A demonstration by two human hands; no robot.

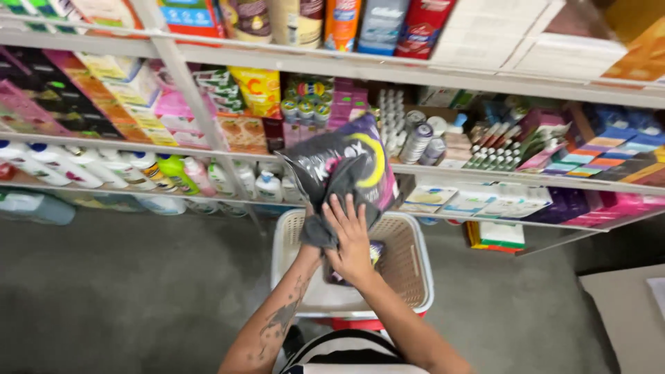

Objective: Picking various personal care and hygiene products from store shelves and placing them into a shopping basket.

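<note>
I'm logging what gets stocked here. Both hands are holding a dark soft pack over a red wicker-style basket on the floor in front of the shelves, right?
Not quite: the basket is white, not red, as the head view shows. The rest stands: the left hand and right hand hold the dark soft pack over it, before the shelves.

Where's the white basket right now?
In the head view, the white basket sits centre frame on the floor before the shelves, under both hands holding the dark package.

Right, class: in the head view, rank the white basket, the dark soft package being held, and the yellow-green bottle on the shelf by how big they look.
1. White basket, largest.
2. Dark soft package, though it is raised nearer the camera, so its lead over the bottle may be overstated.
3. Yellow-green bottle, smallest.
</note>
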